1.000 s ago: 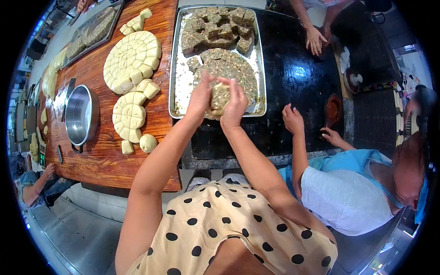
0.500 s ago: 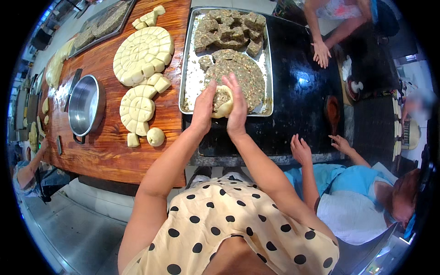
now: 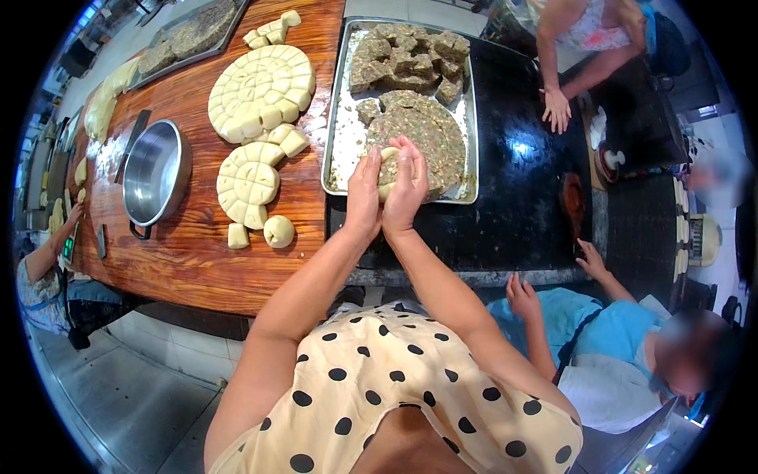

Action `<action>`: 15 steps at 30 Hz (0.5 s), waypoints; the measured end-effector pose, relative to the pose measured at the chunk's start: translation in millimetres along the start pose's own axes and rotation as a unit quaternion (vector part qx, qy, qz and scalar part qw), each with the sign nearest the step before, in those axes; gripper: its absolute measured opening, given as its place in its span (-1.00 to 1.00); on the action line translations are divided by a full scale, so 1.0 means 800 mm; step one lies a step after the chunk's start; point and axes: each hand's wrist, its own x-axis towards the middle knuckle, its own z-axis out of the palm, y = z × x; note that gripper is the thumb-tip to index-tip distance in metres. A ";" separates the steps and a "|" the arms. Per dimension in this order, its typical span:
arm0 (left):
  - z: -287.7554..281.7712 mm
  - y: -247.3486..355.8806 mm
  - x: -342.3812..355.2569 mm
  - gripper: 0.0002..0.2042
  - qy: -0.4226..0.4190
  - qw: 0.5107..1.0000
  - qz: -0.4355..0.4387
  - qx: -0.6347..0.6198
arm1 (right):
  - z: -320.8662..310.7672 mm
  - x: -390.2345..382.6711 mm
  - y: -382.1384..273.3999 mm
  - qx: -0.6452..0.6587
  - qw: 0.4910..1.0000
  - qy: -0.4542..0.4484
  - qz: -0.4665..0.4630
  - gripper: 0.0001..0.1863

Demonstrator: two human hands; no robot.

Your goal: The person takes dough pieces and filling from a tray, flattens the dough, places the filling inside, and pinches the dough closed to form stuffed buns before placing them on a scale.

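My left hand (image 3: 365, 191) and my right hand (image 3: 407, 186) are cupped together, wrists touching, round a pale dough wrapper (image 3: 387, 172). Most of the wrapper is hidden by my palms and fingers, with only a strip showing between them. Both hands are over the near edge of a metal tray (image 3: 334, 162). In it lie a round slab of speckled greenish-brown filling (image 3: 439, 146) and, farther back, a heap of filling chunks (image 3: 404, 62). To the left, a dough ball (image 3: 279, 231) and a cut dough piece (image 3: 237, 235) sit below two scored dough rounds, one small (image 3: 247, 186), one large (image 3: 260, 88).
A steel pot (image 3: 152, 180) and a long dark blade-like bar (image 3: 133, 146) are on the wooden table. Another tray of filling (image 3: 193, 38) is at the far left. On the black tabletop lies a brown wooden scoop (image 3: 572, 201). Co-workers' hands (image 3: 557, 110) are across and to the right.
My palms have drawn closer together and folded round the wrapper, covering the filling that showed in its opening. The whole view has shifted slightly.
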 end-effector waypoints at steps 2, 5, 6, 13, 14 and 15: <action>-0.003 0.004 -0.010 -0.61 0.026 0.995 0.056 0.079 | 0.002 -0.012 0.006 -0.054 0.998 -0.033 0.001 -0.69; -0.013 0.012 -0.008 -0.61 0.023 0.973 0.094 0.209 | -0.010 -0.008 0.016 -0.232 0.958 -0.123 -0.117 -0.59; -0.031 0.009 0.000 -0.60 0.015 0.962 0.097 0.256 | -0.011 -0.009 0.018 -0.182 0.968 -0.148 -0.085 -0.53; -0.030 0.100 0.010 -0.36 -0.176 0.914 -0.121 0.345 | -0.032 -0.014 -0.029 -0.104 0.946 -0.306 -0.029 0.15; -0.030 0.100 0.011 -0.40 -0.166 0.943 -0.133 0.257 | -0.031 -0.012 -0.033 -0.138 0.943 -0.298 -0.048 0.13; -0.030 0.099 0.011 -0.43 -0.154 0.963 -0.144 0.168 | -0.030 -0.011 -0.037 -0.172 0.939 -0.289 -0.067 0.11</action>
